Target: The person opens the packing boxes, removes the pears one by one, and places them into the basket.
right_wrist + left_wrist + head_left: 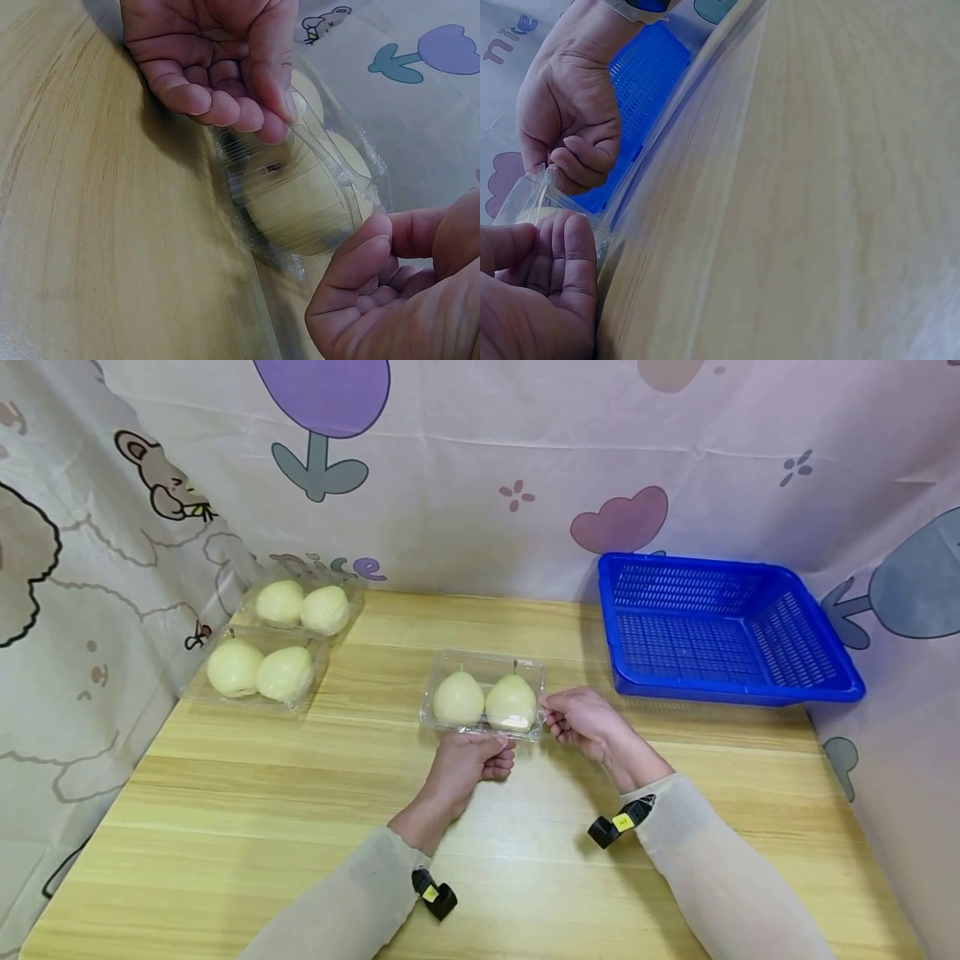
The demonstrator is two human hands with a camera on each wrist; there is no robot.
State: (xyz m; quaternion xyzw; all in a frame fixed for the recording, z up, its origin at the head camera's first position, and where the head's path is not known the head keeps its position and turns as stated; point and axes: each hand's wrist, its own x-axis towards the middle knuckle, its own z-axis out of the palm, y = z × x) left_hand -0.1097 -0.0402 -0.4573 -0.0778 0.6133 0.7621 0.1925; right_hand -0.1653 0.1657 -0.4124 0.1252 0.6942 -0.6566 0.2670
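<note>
A clear plastic clamshell box (483, 667) with two pale yellow pears (458, 698) in it stands mid-table, its lid over the fruit. My left hand (471, 762) pinches the box's near edge between thumb and fingers. At the right end, my right hand (588, 720) pinches the rim near the front corner. The right wrist view shows both thumbs and fingertips on the clear rim (341, 184), one hand at each side of that corner. In the left wrist view the box (544, 196) is mostly hidden behind my fingers.
Two more clear boxes, each with two pears (260, 670) (302, 607), sit at the table's back left. A blue plastic basket (738, 689) stands at the back right. Printed cloth (465, 527) hangs behind and beside the wooden table (300, 827).
</note>
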